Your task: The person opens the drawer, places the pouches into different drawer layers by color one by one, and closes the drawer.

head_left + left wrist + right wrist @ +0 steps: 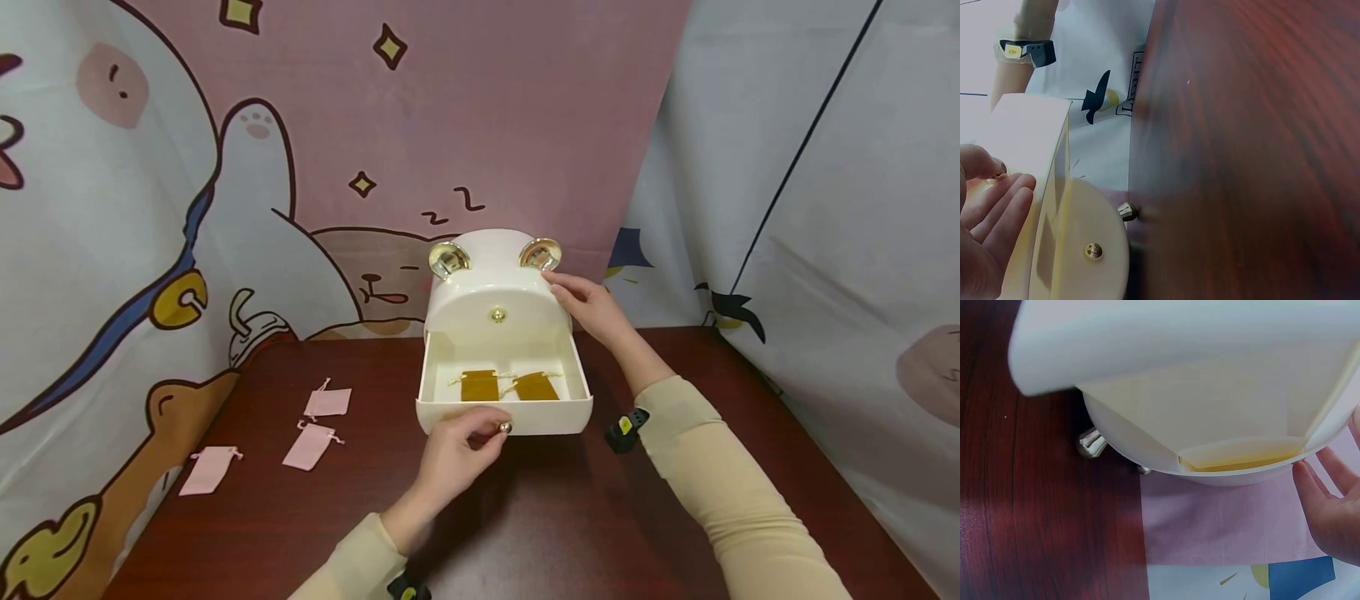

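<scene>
Gold knob [505, 427] pinched in left grip [452, 452]; right grip [594, 308], straight-fingered, touches white box [495, 279].

dark-red table [570, 525] | white drawer box [498, 292] | three pink pouches [309, 447]

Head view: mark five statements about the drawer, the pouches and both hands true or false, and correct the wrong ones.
1. The drawer is open. True.
2. The left hand pinches the knob on the drawer's front. True.
3. The right hand is inside the drawer. False: the right hand is at the upper side of the box.
4. Two gold pouches lie in the drawer. True.
5. The pink pouches hang from the knob. False: all three pink pouches lie on the table.
</scene>
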Available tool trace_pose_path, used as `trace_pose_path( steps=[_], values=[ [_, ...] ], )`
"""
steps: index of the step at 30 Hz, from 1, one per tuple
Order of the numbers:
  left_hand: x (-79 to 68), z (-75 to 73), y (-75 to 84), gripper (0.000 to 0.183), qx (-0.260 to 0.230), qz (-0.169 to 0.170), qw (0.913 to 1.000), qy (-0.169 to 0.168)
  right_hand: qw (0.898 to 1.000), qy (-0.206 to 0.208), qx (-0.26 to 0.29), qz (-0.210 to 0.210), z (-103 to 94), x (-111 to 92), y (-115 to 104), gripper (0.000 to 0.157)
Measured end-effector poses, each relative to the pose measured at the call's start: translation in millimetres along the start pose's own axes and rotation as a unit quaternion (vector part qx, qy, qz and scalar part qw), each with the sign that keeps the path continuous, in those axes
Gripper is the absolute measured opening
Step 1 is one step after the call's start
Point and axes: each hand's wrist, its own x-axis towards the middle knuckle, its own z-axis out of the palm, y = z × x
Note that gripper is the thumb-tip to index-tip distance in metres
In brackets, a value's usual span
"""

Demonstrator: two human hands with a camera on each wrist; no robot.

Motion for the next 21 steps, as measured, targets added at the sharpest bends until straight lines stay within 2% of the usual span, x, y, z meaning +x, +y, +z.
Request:
trace_pose_path(
  steps=[9,15,21],
  values=[
    [13.5,4.3,-11.1,0.024,-0.012,-0.019,0.9997,0.009,1.000,0.003,-0.001,0.004,1.1,-0.2,0.0,0.051],
    [23.8,6.5,-18.4,0.024,0.000,-0.045,0.9990,0.003,1.000,0.006,-0.005,0.005,1.5,0.6,0.6,0.051],
    [34.1,7.0,-23.1,0.021,0.015,-0.057,0.9983,0.002,1.000,0.003,0.003,0.002,1.1,0.5,0.3,0.051]
  ],
)
